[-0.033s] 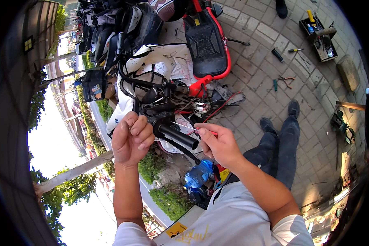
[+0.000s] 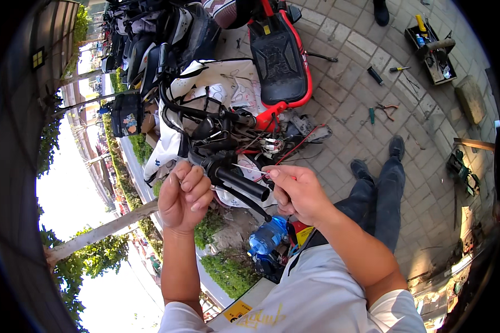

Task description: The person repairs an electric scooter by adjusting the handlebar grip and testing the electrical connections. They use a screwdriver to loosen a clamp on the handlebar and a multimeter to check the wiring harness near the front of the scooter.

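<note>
Screwdriver: middle of the frame, its thin pale shaft (image 2: 250, 168) slanting up and left toward the black housing (image 2: 219, 163) on the handlebar; a trace of red shows at the fingers, the rest of the handle being hidden.
Right-hand grip: thumb and fingers of the right hand (image 2: 300, 193) clamped on the screwdriver's handle end, probably so that the shaft stays free to point at the housing.
Left-hand grip: fingers of the left hand (image 2: 184, 195) curled in just left of the housing, perhaps to be close to it; I cannot tell whether they pinch something small or touch it.
Handlebar end: black tube (image 2: 242, 184) jutting down and right between the hands, the brake lever (image 2: 249, 204) below it.
Wires: loose bundle (image 2: 272, 145) above the right hand, likely exposed for access.
Paving: pliers (image 2: 390, 112) and a green-handled tool (image 2: 372, 115) lie at right of centre, the toolbox (image 2: 444, 81) at upper right, seemingly set out for easy picking.
Bottle: blue, lower centre (image 2: 268, 236).
</note>
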`<move>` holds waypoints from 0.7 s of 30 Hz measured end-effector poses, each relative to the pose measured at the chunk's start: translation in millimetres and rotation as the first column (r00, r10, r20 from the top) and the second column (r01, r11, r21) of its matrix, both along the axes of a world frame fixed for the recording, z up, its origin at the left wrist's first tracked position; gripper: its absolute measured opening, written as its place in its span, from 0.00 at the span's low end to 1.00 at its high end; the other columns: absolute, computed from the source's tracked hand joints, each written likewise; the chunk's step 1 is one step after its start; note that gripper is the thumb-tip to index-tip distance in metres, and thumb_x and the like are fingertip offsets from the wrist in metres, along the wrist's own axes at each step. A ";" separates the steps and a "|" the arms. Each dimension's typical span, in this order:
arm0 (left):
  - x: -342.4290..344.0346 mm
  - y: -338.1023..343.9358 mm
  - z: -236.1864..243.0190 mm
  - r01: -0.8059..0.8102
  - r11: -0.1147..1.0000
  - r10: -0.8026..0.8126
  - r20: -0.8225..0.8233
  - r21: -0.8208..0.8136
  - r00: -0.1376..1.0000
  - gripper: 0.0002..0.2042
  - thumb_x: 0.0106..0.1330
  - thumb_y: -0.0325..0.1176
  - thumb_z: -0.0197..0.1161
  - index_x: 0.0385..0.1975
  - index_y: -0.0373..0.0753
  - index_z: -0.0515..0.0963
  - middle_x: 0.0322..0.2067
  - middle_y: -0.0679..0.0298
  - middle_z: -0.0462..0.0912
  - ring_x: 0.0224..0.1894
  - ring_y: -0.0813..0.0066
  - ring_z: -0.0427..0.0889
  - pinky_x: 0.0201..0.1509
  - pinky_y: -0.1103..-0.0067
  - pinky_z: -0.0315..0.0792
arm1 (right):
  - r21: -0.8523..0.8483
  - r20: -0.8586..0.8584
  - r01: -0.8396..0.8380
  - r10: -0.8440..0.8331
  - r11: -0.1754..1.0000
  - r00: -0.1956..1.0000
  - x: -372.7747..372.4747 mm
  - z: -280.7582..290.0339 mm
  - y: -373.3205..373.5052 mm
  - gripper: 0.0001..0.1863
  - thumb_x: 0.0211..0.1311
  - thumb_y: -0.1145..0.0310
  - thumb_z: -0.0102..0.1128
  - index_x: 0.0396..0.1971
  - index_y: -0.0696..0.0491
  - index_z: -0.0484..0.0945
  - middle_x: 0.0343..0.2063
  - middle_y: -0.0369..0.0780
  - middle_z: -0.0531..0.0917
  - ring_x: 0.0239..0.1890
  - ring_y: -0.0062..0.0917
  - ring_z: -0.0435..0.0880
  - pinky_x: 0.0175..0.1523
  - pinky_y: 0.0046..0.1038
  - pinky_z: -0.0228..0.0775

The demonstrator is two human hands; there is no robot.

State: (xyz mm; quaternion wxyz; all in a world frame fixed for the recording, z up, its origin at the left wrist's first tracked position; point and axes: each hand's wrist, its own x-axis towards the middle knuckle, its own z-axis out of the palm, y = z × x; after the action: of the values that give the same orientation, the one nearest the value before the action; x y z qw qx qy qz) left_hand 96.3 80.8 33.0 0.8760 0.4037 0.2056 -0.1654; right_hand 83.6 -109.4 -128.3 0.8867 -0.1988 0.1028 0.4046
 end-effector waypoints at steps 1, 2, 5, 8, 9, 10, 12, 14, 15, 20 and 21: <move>-22.0 -1.9 -6.6 -0.083 0.994 0.082 -0.018 -0.069 0.996 0.07 0.72 0.36 0.54 0.38 0.41 0.69 0.29 0.69 0.65 0.27 0.81 0.64 0.28 0.84 0.63 | 0.308 -0.299 -0.205 0.299 0.929 0.906 15.8 3.1 -11.4 0.09 0.66 0.65 0.56 0.36 0.56 0.77 0.14 0.33 0.67 0.11 0.18 0.60 0.18 0.23 0.54; -45.2 -3.6 -13.2 -0.159 0.984 0.155 -0.061 -0.080 0.986 0.06 0.71 0.35 0.54 0.38 0.40 0.69 0.29 0.69 0.65 0.28 0.81 0.64 0.29 0.83 0.63 | 0.330 -0.346 -0.280 0.392 0.901 0.852 25.4 15.6 -16.5 0.10 0.68 0.63 0.53 0.33 0.55 0.76 0.12 0.28 0.60 0.11 0.11 0.50 0.17 0.20 0.43; -99.2 -8.9 -29.5 -0.312 0.943 0.286 -0.197 -0.118 0.938 0.06 0.71 0.32 0.54 0.41 0.39 0.70 0.29 0.69 0.66 0.29 0.80 0.64 0.32 0.83 0.63 | 0.270 -0.194 -0.348 0.405 0.898 0.894 35.2 17.7 -15.7 0.09 0.68 0.63 0.53 0.35 0.54 0.76 0.12 0.27 0.57 0.12 0.11 0.49 0.18 0.20 0.43; -134.4 -6.1 -57.4 -0.434 0.884 0.366 -0.323 -0.172 0.873 0.09 0.64 0.25 0.51 0.43 0.36 0.71 0.28 0.67 0.68 0.30 0.76 0.65 0.34 0.79 0.63 | -0.320 0.601 0.014 0.192 0.947 0.776 26.2 2.2 0.3 0.08 0.64 0.70 0.53 0.39 0.56 0.75 0.11 0.34 0.69 0.12 0.25 0.69 0.20 0.27 0.57; -145.5 -6.8 -69.6 -0.484 0.854 0.393 -0.372 -0.192 0.841 0.09 0.62 0.24 0.50 0.42 0.36 0.72 0.28 0.66 0.68 0.30 0.75 0.66 0.35 0.78 0.64 | -0.380 0.847 0.297 0.201 0.876 0.492 22.3 1.2 3.4 0.08 0.62 0.71 0.53 0.40 0.56 0.74 0.11 0.36 0.72 0.14 0.29 0.74 0.21 0.29 0.61; -150.0 -10.7 -81.2 -0.533 0.828 0.429 -0.417 -0.175 0.802 0.11 0.60 0.25 0.50 0.41 0.36 0.73 0.27 0.66 0.68 0.29 0.74 0.66 0.36 0.78 0.63 | -0.540 0.841 0.398 0.485 0.741 0.239 25.8 12.8 -4.8 0.12 0.57 0.72 0.56 0.42 0.56 0.74 0.19 0.43 0.79 0.26 0.40 0.82 0.30 0.36 0.71; -142.4 -24.0 -95.5 -0.561 0.827 0.490 -0.427 -0.049 0.760 0.08 0.62 0.29 0.51 0.38 0.37 0.73 0.27 0.67 0.68 0.29 0.75 0.66 0.36 0.79 0.63 | -0.484 0.835 0.540 0.548 0.688 0.051 32.8 13.2 -1.6 0.15 0.56 0.71 0.57 0.44 0.55 0.73 0.21 0.44 0.80 0.28 0.41 0.81 0.34 0.39 0.72; -111.2 -31.5 -96.2 -0.634 0.771 0.606 -0.381 0.062 0.699 0.09 0.67 0.37 0.52 0.33 0.39 0.73 0.25 0.68 0.67 0.28 0.76 0.65 0.35 0.80 0.62 | -0.475 0.839 0.555 0.541 0.683 0.052 36.0 12.9 4.2 0.18 0.54 0.72 0.58 0.46 0.56 0.74 0.27 0.48 0.82 0.32 0.43 0.82 0.37 0.39 0.73; -88.3 -31.4 -90.3 -0.686 0.720 0.678 -0.327 0.110 0.659 0.13 0.70 0.44 0.53 0.30 0.40 0.72 0.23 0.69 0.67 0.27 0.78 0.65 0.33 0.81 0.61 | -0.508 0.849 0.478 0.510 0.716 0.138 36.6 15.4 6.8 0.18 0.54 0.73 0.57 0.47 0.56 0.74 0.28 0.48 0.82 0.32 0.43 0.82 0.37 0.38 0.73; -54.3 -31.0 -106.9 -0.646 0.686 0.676 0.035 0.335 0.736 0.23 0.71 0.58 0.48 0.22 0.45 0.64 0.15 0.75 0.60 0.16 0.81 0.59 0.21 0.81 0.54 | -0.578 0.802 0.245 0.487 0.778 0.346 52.1 21.7 14.7 0.15 0.63 0.73 0.52 0.49 0.57 0.75 0.26 0.46 0.81 0.26 0.33 0.79 0.34 0.29 0.71; -58.3 -38.7 -113.3 -0.708 0.651 0.724 0.057 0.275 0.688 0.23 0.71 0.57 0.48 0.21 0.45 0.63 0.15 0.74 0.60 0.15 0.81 0.58 0.20 0.81 0.53 | -0.581 0.796 0.213 0.494 0.785 0.350 50.8 22.4 12.7 0.15 0.64 0.72 0.51 0.50 0.57 0.75 0.22 0.43 0.80 0.23 0.29 0.77 0.32 0.27 0.70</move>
State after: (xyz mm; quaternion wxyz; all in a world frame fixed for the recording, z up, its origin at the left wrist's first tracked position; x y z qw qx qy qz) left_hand 37.9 42.1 -80.3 0.7985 0.4027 0.3940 0.2119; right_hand 134.4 -96.7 -105.9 0.6311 -0.6666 -0.3120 0.2449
